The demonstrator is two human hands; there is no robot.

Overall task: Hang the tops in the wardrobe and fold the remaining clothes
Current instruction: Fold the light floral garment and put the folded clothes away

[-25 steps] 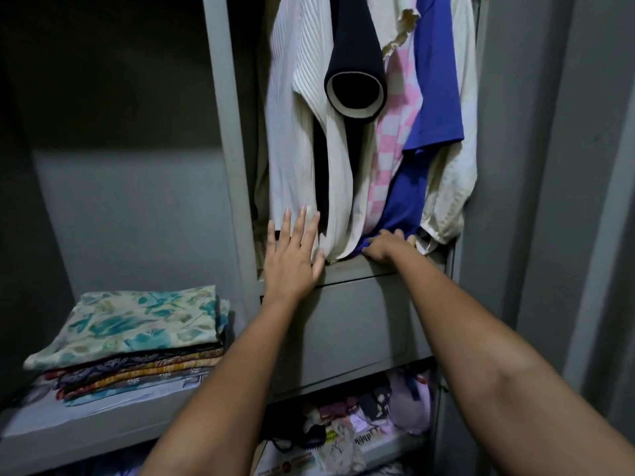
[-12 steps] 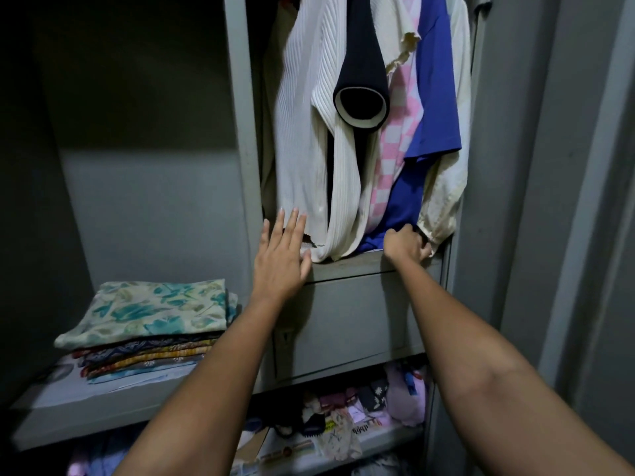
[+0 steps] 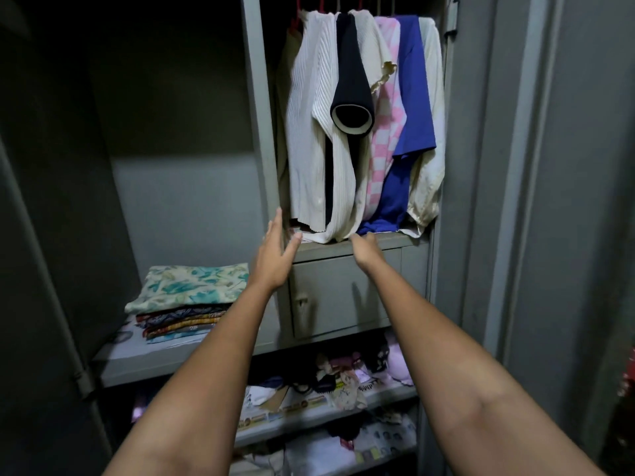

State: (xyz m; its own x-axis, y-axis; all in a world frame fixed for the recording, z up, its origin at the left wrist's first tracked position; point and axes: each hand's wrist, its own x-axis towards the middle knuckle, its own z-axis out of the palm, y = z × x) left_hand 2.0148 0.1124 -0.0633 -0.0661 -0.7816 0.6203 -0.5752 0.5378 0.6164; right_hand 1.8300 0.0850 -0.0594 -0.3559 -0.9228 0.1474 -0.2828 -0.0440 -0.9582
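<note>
Tops [image 3: 360,132] hung in right bay, hems bunched on ledge [image 3: 405,240] | left hand [image 3: 275,255] open, empty | right hand [image 3: 367,250] at blue hem, grip unclear | advice: tuck hems inward, clear of door.

Both hands come off the hanging tops

The left hand [image 3: 275,255], pressed flat on the white ribbed top [image 3: 319,159] a second ago, now hangs open just off its hem near the ledge's left end; the right hand [image 3: 366,250] has let go of the blue top [image 3: 409,139], whose hem now rests on the ledge [image 3: 343,247]
</note>
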